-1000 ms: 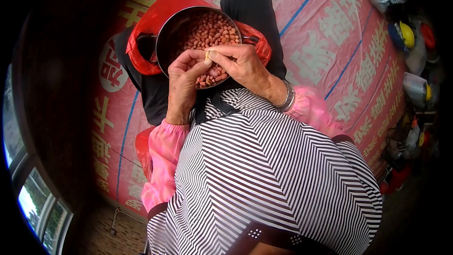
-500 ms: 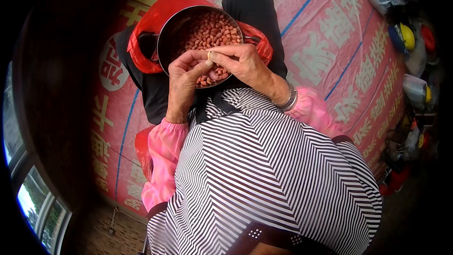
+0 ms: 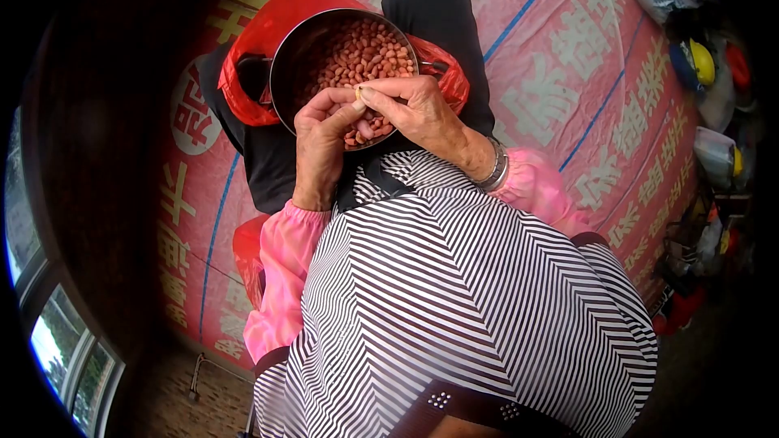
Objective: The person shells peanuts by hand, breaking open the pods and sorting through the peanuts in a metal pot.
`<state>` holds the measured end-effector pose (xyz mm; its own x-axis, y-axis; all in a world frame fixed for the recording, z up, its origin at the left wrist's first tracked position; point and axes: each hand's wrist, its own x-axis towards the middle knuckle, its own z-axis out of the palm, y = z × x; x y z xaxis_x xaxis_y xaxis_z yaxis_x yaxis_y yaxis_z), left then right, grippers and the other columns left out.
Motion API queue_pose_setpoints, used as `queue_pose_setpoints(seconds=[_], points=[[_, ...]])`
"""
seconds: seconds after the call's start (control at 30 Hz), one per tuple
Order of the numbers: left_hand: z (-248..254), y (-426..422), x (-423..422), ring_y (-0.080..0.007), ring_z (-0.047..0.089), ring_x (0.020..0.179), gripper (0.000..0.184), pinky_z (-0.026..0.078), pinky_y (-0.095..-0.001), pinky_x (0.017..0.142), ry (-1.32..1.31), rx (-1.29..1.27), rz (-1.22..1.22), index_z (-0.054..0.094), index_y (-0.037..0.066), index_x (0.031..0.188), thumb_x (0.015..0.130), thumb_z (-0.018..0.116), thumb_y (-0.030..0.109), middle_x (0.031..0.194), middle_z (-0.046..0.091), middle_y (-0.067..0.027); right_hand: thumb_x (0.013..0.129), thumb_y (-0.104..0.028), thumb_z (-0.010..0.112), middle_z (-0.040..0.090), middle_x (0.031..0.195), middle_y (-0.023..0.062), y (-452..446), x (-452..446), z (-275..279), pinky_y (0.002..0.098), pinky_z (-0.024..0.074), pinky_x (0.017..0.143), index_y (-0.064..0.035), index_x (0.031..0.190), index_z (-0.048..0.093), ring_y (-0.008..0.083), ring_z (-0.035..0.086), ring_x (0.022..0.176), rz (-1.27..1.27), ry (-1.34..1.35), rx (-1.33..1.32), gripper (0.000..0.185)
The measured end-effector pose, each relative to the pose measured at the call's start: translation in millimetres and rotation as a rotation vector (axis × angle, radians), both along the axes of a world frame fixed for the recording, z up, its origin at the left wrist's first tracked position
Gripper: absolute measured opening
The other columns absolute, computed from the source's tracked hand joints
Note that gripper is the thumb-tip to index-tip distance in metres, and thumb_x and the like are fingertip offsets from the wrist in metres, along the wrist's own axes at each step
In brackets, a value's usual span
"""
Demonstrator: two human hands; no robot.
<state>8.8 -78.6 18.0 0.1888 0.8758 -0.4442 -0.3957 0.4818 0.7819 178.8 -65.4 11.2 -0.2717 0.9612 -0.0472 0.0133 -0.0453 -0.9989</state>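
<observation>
A metal pot (image 3: 280, 73) on the lap holds many reddish peanuts (image 3: 369, 53), with a red plastic bag (image 3: 251, 36) beneath and around it. Over the pot's near side, my left hand (image 3: 324, 134) and my right hand (image 3: 418, 109) meet at the fingertips. Both pinch a small pale yellowish piece (image 3: 359, 93) between thumbs and forefingers. The other fingers of my left hand curl below, partly hidden. A metal watch band (image 3: 498, 164) circles my right wrist.
Pink plastic sheeting (image 3: 552, 89) with pale printed characters and blue lines covers the floor. Bags and assorted items (image 3: 718, 154) line the right edge. Another red bag (image 3: 247, 251) lies beside my left sleeve. A window (image 3: 77, 357) shows at lower left.
My left hand and wrist have shifted slightly to the right. The fingertips of both hands stay together on the small piece.
</observation>
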Motion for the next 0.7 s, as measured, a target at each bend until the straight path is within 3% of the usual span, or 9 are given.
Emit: queue_pose_setpoints(seconds=[0.23, 0.33, 0.43, 0.7], points=[[10, 3, 4, -0.0150, 0.067, 0.072, 0.014, 0.055, -0.0255, 0.069, 0.100, 0.103, -0.028, 0.063, -0.005, 0.102, 0.091, 0.063, 0.003, 0.085, 0.068, -0.0095, 0.094, -0.013, 0.062, 0.070, 0.081, 0.0117, 0, 3, 6, 0.0247, 0.0513, 0.062, 0.0010, 0.108, 0.069, 0.0105, 0.066, 0.073, 0.024, 0.080, -0.141, 0.021], [14, 4, 2, -0.0168, 0.068, 0.075, 0.016, 0.058, -0.0284, 0.075, 0.053, 0.031, -0.051, 0.062, -0.006, 0.105, 0.093, 0.060, 0.005, 0.088, 0.068, -0.0104, 0.091, -0.013, 0.064, 0.069, 0.080, 0.0127, 2, 3, 10, 0.0289, 0.0519, 0.062, 0.0013, 0.105, 0.068, 0.0176, 0.068, 0.072, 0.022, -0.102, 0.109, 0.021], [15, 4, 1, -0.0178, 0.069, 0.077, 0.018, 0.059, -0.0300, 0.076, 0.024, -0.006, -0.039, 0.062, -0.006, 0.106, 0.095, 0.058, 0.007, 0.089, 0.068, -0.0110, 0.086, -0.013, 0.068, 0.065, 0.076, 0.0119, 8, 3, -5, 0.0339, 0.0513, 0.062, 0.0001, 0.100, 0.066, 0.0246, 0.066, 0.070, -0.020, -0.373, 0.570, 0.019], [8, 4, -2, -0.0167, 0.069, 0.076, 0.019, 0.059, -0.0292, 0.074, 0.047, 0.002, -0.028, 0.061, -0.005, 0.105, 0.095, 0.060, 0.011, 0.087, 0.067, -0.0100, 0.081, -0.017, 0.072, 0.058, 0.070, 0.0097, 5, 0, -6, 0.0369, 0.0494, 0.060, -0.0029, 0.091, 0.062, 0.0264, 0.063, 0.068, -0.053, -0.468, 0.720, 0.020]])
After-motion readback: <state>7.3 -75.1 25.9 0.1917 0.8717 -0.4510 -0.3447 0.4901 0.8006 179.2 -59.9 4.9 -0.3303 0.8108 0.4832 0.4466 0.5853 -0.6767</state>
